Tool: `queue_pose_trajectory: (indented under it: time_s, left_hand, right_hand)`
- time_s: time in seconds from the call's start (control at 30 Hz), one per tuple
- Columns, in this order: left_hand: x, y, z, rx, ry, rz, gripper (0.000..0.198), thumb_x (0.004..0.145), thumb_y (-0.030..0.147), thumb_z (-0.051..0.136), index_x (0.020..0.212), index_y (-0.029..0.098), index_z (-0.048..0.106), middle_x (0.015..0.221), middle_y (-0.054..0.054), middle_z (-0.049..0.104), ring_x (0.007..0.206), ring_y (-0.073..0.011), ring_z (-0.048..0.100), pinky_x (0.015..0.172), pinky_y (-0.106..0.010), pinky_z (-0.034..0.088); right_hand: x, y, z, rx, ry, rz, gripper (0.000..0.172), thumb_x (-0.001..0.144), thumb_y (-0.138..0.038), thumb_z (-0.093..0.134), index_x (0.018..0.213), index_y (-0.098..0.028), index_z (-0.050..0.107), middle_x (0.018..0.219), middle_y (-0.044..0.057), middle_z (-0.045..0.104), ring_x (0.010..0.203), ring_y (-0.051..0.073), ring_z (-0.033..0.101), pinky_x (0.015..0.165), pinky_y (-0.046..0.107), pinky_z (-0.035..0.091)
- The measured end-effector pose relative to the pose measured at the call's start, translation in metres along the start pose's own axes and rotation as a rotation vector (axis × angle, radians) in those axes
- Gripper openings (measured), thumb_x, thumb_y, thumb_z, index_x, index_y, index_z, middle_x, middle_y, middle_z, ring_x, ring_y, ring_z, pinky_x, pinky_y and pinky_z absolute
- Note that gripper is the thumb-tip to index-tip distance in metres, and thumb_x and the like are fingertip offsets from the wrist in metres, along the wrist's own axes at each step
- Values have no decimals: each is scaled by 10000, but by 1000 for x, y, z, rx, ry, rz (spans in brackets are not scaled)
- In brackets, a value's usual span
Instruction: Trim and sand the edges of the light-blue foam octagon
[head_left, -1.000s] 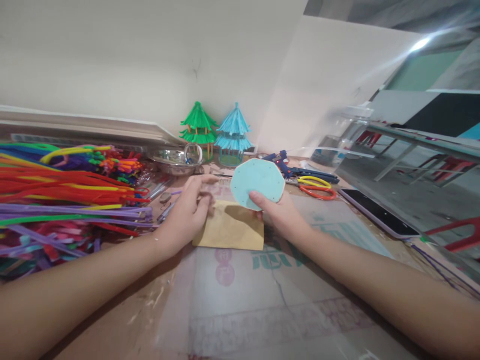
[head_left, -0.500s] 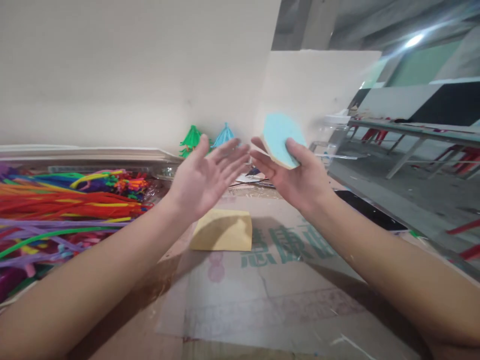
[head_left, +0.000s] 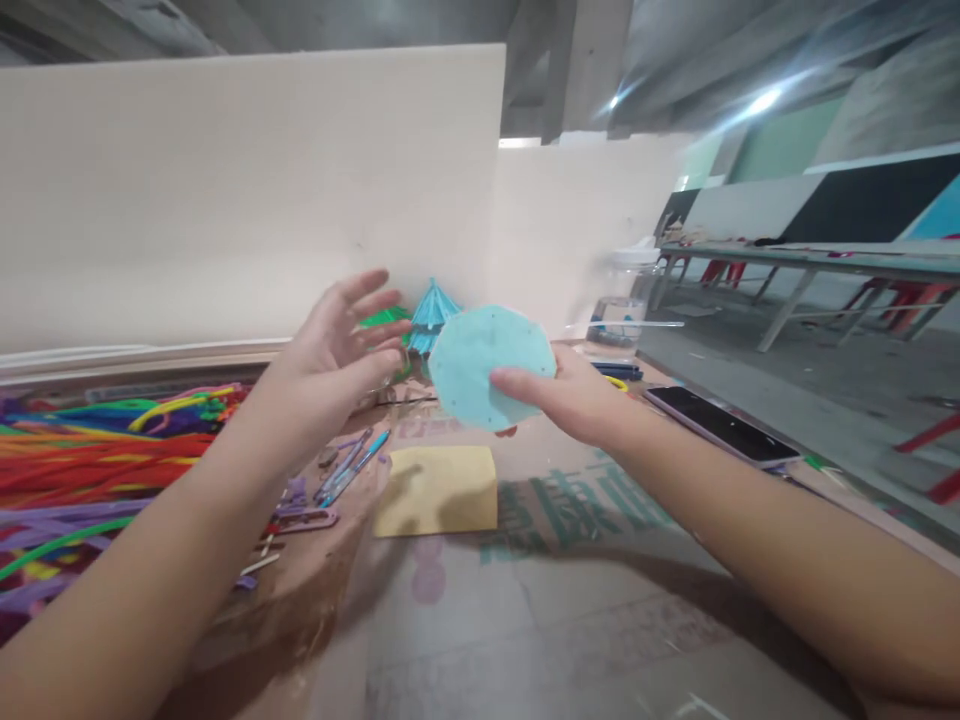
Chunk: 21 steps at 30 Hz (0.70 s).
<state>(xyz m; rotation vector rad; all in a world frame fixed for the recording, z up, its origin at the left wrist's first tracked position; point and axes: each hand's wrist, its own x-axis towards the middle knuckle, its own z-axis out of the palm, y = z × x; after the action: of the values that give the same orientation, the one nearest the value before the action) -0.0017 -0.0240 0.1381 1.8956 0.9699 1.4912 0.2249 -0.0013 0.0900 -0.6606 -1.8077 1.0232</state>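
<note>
A light-blue many-sided disc (head_left: 480, 345), flat like paper or card with small dots near its rim, is pinched in my right hand (head_left: 566, 395). The thumb lies across its face and the other fingers are mostly hidden behind it. My left hand (head_left: 334, 345) is raised to the left of the disc, fingers spread, holding nothing. Under the hands a yellow sheet of paper (head_left: 439, 492) lies on the printed work surface (head_left: 555, 630). Behind the disc stands a blue pointed-roof ornament (head_left: 433, 310), and a green one (head_left: 388, 317) is partly covered by my left hand.
Colourful pipe cleaners (head_left: 97, 460) are heaped at the left. Pens (head_left: 352, 468) and a purple clip-like piece (head_left: 306, 519) lie nearer the middle. At the right are a phone (head_left: 724, 425) and a clear bottle (head_left: 622, 305). A pale board (head_left: 247, 200) rises behind.
The disc has come down and left in my right hand, its face turned toward me. My left hand has moved left, away from it. The view has tilted up slightly and shifted right.
</note>
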Motion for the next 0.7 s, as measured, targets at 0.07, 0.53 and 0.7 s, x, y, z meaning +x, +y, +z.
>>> queue_pose_trajectory:
  time_s: [0.07, 0.53, 0.7]
  left_hand:
    - [-6, 2, 1, 30, -136, -18, 562, 773, 293, 683, 1300, 223, 500, 1152, -104, 656, 934, -212, 668, 721, -313, 572]
    - [-24, 14, 3, 375, -319, 14, 365, 887, 483, 538, 740, 170, 655, 687, 0, 639, 622, -130, 590, 550, -214, 472]
    - [-26, 14, 5, 492, -151, 125, 504, 953, 519, 337, 724, 173, 623, 676, -17, 598, 632, -158, 560, 571, -256, 456]
  right_hand:
    - [-8, -14, 11, 7, -50, 23, 334, 801, -483, 652, 882, -160, 642, 666, 9, 666, 528, 123, 617, 512, 258, 537]
    - [-21, -36, 11, -165, -4, -39, 191, 855, -362, 587, 875, -176, 555, 664, -37, 568, 500, 86, 590, 461, 198, 479]
    - [-28, -42, 14, -309, -48, -16, 226, 918, -386, 478, 855, -178, 536, 661, -33, 541, 500, 95, 607, 461, 205, 461]
